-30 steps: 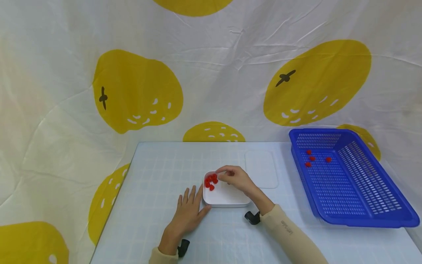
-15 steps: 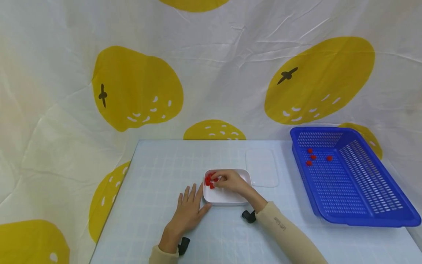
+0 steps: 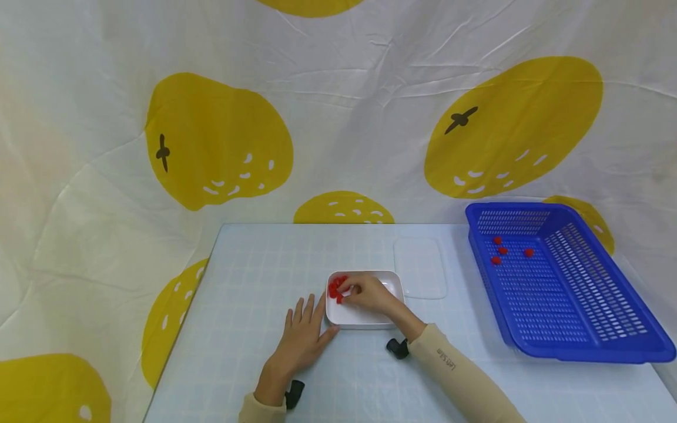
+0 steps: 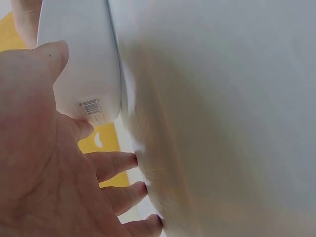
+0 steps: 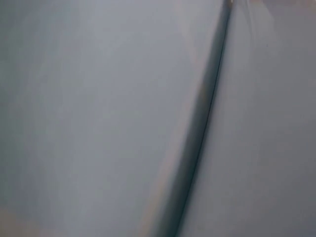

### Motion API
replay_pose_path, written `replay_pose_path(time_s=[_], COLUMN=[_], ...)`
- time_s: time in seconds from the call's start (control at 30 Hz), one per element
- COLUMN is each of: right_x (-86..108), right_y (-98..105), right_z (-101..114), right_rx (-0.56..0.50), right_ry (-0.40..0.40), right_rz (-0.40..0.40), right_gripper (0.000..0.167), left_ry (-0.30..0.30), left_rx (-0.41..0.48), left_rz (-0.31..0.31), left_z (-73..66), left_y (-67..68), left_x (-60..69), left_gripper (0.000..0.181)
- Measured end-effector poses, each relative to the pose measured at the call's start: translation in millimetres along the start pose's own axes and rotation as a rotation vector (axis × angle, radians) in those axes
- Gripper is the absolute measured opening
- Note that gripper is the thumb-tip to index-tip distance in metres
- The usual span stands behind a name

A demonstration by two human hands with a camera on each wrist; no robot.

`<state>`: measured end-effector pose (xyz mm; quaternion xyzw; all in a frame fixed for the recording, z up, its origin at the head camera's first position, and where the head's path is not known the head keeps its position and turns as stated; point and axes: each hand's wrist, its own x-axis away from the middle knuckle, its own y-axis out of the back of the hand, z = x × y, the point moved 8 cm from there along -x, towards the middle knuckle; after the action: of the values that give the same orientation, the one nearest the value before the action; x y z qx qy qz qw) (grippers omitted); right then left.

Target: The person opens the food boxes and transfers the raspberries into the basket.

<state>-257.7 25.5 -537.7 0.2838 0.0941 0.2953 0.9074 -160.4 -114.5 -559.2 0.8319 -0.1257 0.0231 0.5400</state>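
A shallow white tray [image 3: 365,320] stands on the table, with several small red pieces [image 3: 333,289] gathered at its left end. My right hand [image 3: 370,292] reaches into it from the right, thumb and forefinger pinching at a red piece [image 3: 339,299] near the cluster; the fingers partly cover the pieces. My left hand [image 3: 301,342] lies spread on the table, its thumb and forefinger against the tray's left corner. In the left wrist view, the left hand [image 4: 64,143] touches the side of the white tray [image 4: 84,64], where a barcode shows. The right wrist view shows no fingers.
A blue slotted basket [image 3: 560,355] stands at the right with several red pieces [image 3: 502,251] in its far left part. A clear flat lid [image 3: 420,268] lies behind the tray. A cloth with yellow fruit prints [image 3: 354,135] hangs behind the table.
My right hand has moved slightly left and down inside the tray, from the back of the red cluster to its front piece. The left hand stays at the tray's corner.
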Motion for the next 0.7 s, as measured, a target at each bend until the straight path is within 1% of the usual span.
replay_pose_path(time_s=[0.2,0.53,0.7], right_x=[0.6,0.2,0.5], right_y=[0.2,-1.5,-1.3], right_z=[-2.6,-0.5,1.0], right_rx=[0.042,0.054,0.061], right_ry=[-0.048,-0.024,-0.009], right_rz=[0.005,0.017,0.009], right_gripper=[0.014,0.017,0.015], left_ry=[-0.027,-0.028,-0.024], left_rx=[-0.008,-0.003,-0.004], left_rz=[-0.026,-0.028,-0.022], left_z=[-0.4,-0.9,-0.9], left_y=[0.4,0.9,1.2], left_x=[-0.3,0.7,0.5], left_gripper=[0.082,0.082,0.082])
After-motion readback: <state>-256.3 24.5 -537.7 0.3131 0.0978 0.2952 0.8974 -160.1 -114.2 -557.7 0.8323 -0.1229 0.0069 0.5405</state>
